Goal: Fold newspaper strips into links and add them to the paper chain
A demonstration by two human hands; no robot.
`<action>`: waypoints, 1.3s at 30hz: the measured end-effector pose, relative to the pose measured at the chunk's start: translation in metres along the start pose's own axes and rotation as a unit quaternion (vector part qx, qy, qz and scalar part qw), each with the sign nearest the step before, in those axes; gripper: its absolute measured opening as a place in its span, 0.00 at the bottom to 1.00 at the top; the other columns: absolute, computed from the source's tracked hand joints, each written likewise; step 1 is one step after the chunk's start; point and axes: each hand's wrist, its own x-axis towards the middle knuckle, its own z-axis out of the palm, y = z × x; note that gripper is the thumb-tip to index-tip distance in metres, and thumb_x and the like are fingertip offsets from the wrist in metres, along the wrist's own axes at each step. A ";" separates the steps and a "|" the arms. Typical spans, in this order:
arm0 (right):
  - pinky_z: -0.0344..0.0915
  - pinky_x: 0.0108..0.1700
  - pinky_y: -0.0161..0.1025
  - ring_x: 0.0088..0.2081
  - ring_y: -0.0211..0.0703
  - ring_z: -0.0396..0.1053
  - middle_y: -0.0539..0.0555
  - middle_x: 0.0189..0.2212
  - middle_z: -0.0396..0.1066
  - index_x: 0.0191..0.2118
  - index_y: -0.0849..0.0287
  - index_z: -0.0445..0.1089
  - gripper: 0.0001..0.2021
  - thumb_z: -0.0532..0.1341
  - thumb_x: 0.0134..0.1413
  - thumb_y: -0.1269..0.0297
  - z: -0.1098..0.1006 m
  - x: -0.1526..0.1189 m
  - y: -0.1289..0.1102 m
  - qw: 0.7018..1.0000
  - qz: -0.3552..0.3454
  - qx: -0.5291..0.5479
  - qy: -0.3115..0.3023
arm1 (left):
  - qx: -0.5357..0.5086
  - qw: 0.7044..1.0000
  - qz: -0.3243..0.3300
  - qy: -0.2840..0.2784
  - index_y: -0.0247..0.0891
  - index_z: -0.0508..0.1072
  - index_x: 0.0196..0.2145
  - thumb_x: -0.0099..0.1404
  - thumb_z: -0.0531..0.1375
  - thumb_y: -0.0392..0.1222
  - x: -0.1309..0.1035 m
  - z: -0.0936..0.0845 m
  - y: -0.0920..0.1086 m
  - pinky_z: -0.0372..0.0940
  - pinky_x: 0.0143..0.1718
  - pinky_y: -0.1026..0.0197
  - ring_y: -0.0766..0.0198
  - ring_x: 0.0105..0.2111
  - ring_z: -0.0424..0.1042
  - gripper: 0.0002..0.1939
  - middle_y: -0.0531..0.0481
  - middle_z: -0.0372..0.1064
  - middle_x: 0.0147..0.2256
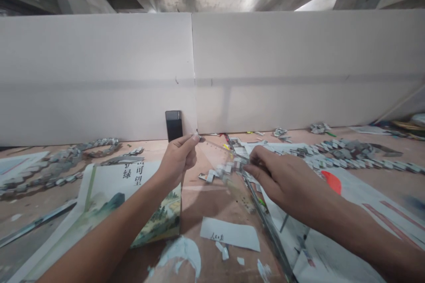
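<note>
A clear, thin sheet or bag-like piece (212, 154) is stretched between my two hands above the tabletop, its outline partly blurred. My left hand (181, 157) pinches its upper left corner near a small dark tip. At the right, my right hand (265, 170) has thumb and fingers pressed together on its other end. A folded-paper chain piece (229, 168) shows behind and through the clear piece. Below lies a white paper strip (229, 233) with handwriting. A black phone (174, 126) leans upright on the white board, behind my left hand.
White boards (99, 75) stand along the table's back. Folded-paper chains (76, 154) lie left and more chains (352, 150) right. A landscape booklet (162, 221) is under my left forearm. Printed sheets (361, 203), a long dark strip (270, 230) and white scraps lie around.
</note>
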 end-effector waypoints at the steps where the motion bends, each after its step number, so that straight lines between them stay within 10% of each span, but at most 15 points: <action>1: 0.48 0.25 0.36 0.23 0.41 0.63 0.49 0.21 0.66 0.32 0.55 0.56 0.09 0.49 0.62 0.60 0.001 0.000 -0.001 1.000 0.001 0.001 -0.004 | -0.003 1.000 0.008 0.015 0.34 0.68 0.25 0.57 0.63 0.46 -0.001 0.002 -0.001 0.38 0.14 0.69 0.77 0.12 0.41 0.13 0.63 0.45 0.12; 10: 0.49 0.24 0.35 0.23 0.40 0.61 0.48 0.20 0.64 0.30 0.55 0.57 0.11 0.48 0.62 0.59 0.000 0.010 0.013 0.999 0.004 0.023 -0.048 | 0.012 0.999 0.002 0.046 0.35 0.68 0.27 0.57 0.64 0.49 0.014 -0.017 -0.014 0.38 0.14 0.69 0.76 0.13 0.41 0.14 0.63 0.45 0.13; 17: 0.54 0.26 0.34 0.25 0.39 0.64 0.50 0.23 0.68 0.28 0.57 0.65 0.08 0.55 0.57 0.62 0.052 0.027 0.045 0.963 -0.114 0.108 -0.218 | 0.235 0.960 0.132 0.079 0.36 0.73 0.29 0.60 0.60 0.49 0.009 -0.022 -0.013 0.46 0.18 0.67 0.71 0.17 0.49 0.12 0.58 0.51 0.16; 27: 0.65 0.40 0.37 0.35 0.39 0.70 0.53 0.34 0.73 0.43 0.58 0.70 0.11 0.61 0.55 0.62 0.033 0.017 0.006 0.942 -0.124 0.299 0.092 | 0.488 0.829 0.237 -0.139 0.38 0.76 0.30 0.66 0.54 0.43 -0.023 0.014 -0.010 0.55 0.26 0.65 0.68 0.21 0.62 0.13 0.52 0.68 0.22; 39: 0.63 0.34 0.36 0.31 0.39 0.68 0.52 0.29 0.73 0.34 0.58 0.70 0.04 0.58 0.55 0.67 0.043 0.020 0.011 0.952 -0.112 0.274 0.081 | 0.539 0.795 0.217 -0.177 0.40 0.77 0.34 0.67 0.53 0.42 -0.023 0.017 -0.017 0.57 0.28 0.63 0.63 0.26 0.70 0.12 0.48 0.76 0.29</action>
